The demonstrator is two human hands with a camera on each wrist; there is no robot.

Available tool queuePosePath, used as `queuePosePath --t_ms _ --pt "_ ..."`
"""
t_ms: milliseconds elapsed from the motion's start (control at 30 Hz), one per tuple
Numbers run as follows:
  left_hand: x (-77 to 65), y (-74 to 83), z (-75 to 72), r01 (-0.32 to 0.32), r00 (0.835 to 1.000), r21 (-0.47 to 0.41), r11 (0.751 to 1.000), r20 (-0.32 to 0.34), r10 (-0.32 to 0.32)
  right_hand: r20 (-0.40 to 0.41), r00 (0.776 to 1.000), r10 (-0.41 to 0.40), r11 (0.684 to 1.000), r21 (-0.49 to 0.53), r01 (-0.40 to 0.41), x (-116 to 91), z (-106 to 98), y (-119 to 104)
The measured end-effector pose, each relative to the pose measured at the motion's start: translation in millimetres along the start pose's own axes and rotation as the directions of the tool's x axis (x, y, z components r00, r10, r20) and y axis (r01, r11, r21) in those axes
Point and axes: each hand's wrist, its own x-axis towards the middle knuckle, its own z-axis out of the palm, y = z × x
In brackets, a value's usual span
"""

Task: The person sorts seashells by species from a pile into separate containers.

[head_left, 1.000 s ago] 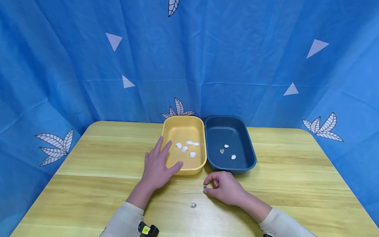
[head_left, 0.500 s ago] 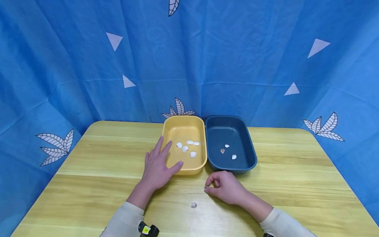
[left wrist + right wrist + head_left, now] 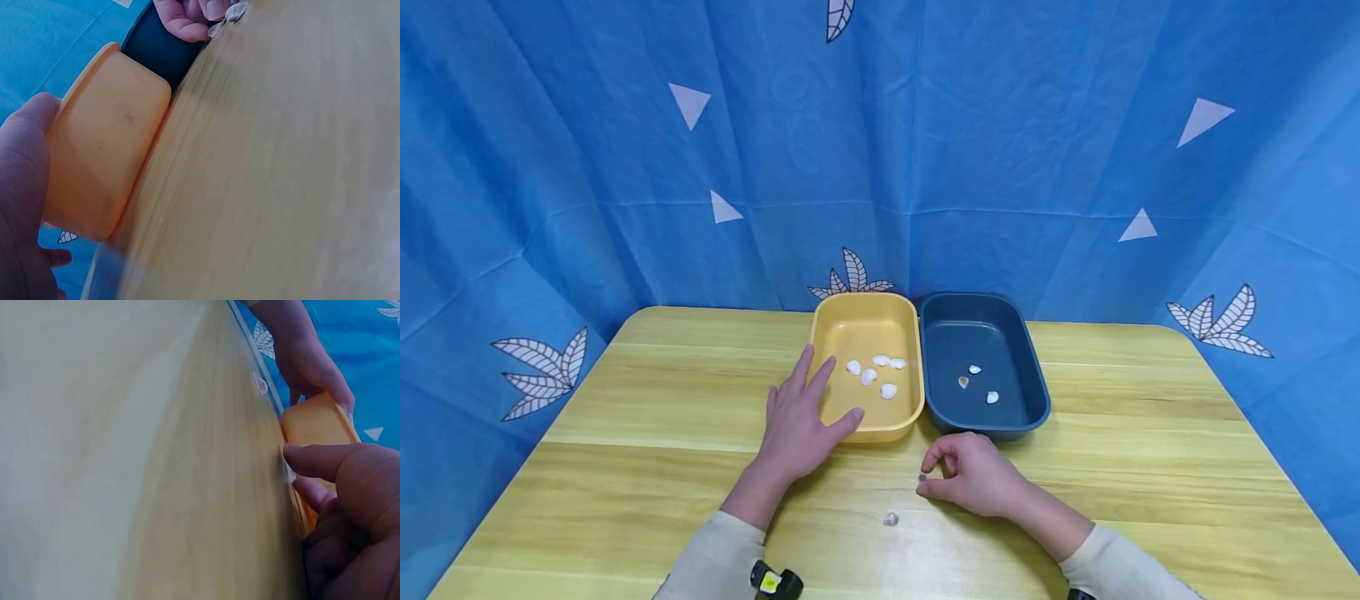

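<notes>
My left hand (image 3: 797, 429) rests with fingers spread over the left and near rim of the yellow tray (image 3: 868, 435); in the left wrist view it lies along that tray's side. In front of the dark blue tray (image 3: 988, 431), my right hand (image 3: 973, 475) pinches a small seashell (image 3: 922, 477) at table level between thumb and forefinger. The same seashell (image 3: 289, 470) shows partly between those fingertips in the right wrist view. Another greyish seashell (image 3: 891, 518) lies on the table, nearer and to the left of the right hand.
Several white shells (image 3: 868, 377) lie in the yellow tray. Inside the blue tray are a brown shell (image 3: 963, 382) and two whitish shells (image 3: 992, 397). The trays stand side by side on the wooden table (image 3: 1150, 467), before a blue curtain (image 3: 1000, 150).
The right hand's fingertips shift slightly around the seashell, which shows a bit more than half a second ago. The left hand, trays and other shells stay in place.
</notes>
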Motion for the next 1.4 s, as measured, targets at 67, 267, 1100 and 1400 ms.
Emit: queuePosePath --t_ms 67,267,1100,1400 --pt "-0.3 0.0 0.0 0.000 1.000 0.001 1.000 0.000 0.000 0.028 0.999 -0.015 0.999 0.037 0.014 0.6 -2.4 0.3" --pt "-0.3 1.1 -1.2 0.003 1.000 0.001 1.000 0.001 -0.003 0.125 0.990 -0.070 0.995 0.085 0.059 4.4 -6.6 3.1" --pt "-1.7 1.3 -0.8 0.001 1.000 -0.005 1.000 0.000 -0.001 0.137 0.985 -0.101 0.993 0.067 0.092 -0.7 -8.0 6.0" --pt "-1.6 0.0 -0.7 -0.004 1.000 -0.003 1.000 -0.005 0.004 0.164 0.980 -0.111 0.992 0.076 0.100 1.2 -8.6 3.8"
